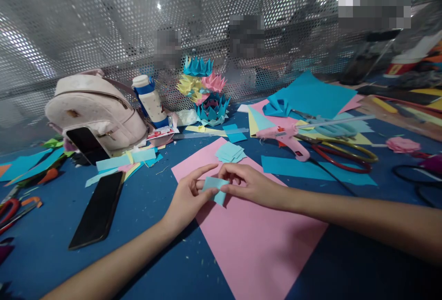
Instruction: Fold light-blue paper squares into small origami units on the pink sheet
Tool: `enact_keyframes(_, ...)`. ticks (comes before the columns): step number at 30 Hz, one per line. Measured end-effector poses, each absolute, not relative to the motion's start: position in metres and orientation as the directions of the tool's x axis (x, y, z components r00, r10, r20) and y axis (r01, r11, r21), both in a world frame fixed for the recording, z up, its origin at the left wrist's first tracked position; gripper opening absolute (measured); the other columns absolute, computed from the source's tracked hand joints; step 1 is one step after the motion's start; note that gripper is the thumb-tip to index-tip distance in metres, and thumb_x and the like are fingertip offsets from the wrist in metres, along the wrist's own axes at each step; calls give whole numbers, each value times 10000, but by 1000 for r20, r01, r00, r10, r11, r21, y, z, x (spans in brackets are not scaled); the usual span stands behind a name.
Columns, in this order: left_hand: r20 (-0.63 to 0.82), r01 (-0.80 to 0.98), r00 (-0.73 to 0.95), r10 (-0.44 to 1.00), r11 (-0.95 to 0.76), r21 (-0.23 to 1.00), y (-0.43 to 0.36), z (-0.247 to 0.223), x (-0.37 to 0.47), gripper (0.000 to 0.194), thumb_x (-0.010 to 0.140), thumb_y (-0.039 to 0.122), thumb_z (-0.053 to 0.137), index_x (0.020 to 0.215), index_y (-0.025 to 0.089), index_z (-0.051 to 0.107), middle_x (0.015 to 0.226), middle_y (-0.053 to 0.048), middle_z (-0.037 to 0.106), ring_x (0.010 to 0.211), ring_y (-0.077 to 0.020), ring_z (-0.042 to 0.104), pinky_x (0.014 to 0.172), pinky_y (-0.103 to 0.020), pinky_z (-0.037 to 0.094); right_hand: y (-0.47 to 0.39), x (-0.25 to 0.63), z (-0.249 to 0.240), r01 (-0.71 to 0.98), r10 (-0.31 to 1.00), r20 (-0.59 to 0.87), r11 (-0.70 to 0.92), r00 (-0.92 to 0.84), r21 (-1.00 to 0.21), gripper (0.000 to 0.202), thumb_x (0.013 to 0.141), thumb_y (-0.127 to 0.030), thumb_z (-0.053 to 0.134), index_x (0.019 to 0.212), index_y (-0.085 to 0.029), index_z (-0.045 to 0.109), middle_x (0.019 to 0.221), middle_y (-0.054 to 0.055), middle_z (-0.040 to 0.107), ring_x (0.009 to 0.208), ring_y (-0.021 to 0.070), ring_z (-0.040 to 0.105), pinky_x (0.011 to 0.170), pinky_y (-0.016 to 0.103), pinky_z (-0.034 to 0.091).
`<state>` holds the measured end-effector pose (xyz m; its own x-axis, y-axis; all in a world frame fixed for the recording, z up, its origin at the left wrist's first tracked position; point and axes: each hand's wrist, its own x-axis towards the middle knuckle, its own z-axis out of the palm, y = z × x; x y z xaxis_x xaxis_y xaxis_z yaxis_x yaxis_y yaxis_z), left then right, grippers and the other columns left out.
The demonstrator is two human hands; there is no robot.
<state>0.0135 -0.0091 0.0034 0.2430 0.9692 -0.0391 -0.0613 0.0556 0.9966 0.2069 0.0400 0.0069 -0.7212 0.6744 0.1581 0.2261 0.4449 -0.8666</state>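
Note:
A small light blue paper piece is held between my two hands, above a large pink sheet. My left hand pinches its left side between thumb and fingers. At its right edge, my right hand grips it with thumb and index finger. Just beyond my fingers, a stack of light blue paper squares rests on the pink sheet.
A pink glue gun and red-handled scissors lie at right, near blue strips. A black phone, backpack and bottle are at left. Folded paper flowers stand at the back.

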Motion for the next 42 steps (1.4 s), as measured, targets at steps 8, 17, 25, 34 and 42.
enact_keyframes(8,-32,-70,252,967,51,996,-8,0,11,509,769,196,724,1257,155,588,738,-14,719,627,-106,615,620,-205,478,41,207,6,235,666,149,450,-731,-861,228,909,-393,568,901,-166,574,823,7,571,703,125,518,626,232,395)
enact_keyframes(17,-8,-29,258,966,16,999,-8,2,12,448,772,258,732,1196,152,632,875,-65,747,737,-162,676,677,-255,523,42,207,4,258,674,154,470,-722,-844,217,912,-376,565,911,-162,601,834,24,606,727,141,542,650,242,416)
enact_keyframes(25,-10,-33,278,961,20,999,-9,1,11,388,786,282,717,1139,132,658,1036,-111,733,843,-195,690,731,-280,529,43,207,3,299,672,165,518,-721,-802,238,911,-369,566,957,-142,618,819,21,585,717,142,526,640,248,403)
enact_keyframes(34,-19,-31,290,957,29,999,-8,1,11,342,794,292,709,1102,146,680,1050,-107,737,855,-206,700,766,-311,542,43,207,6,336,648,158,569,-745,-751,270,932,-390,528,864,-145,620,749,13,561,684,141,506,619,250,369)
enact_keyframes(42,-89,-9,287,954,96,995,-7,1,12,285,767,322,724,984,137,729,861,-79,762,781,-212,702,749,-325,544,44,208,7,364,657,131,559,-742,-745,339,926,-422,538,705,-166,524,674,-15,507,640,125,458,574,244,316)
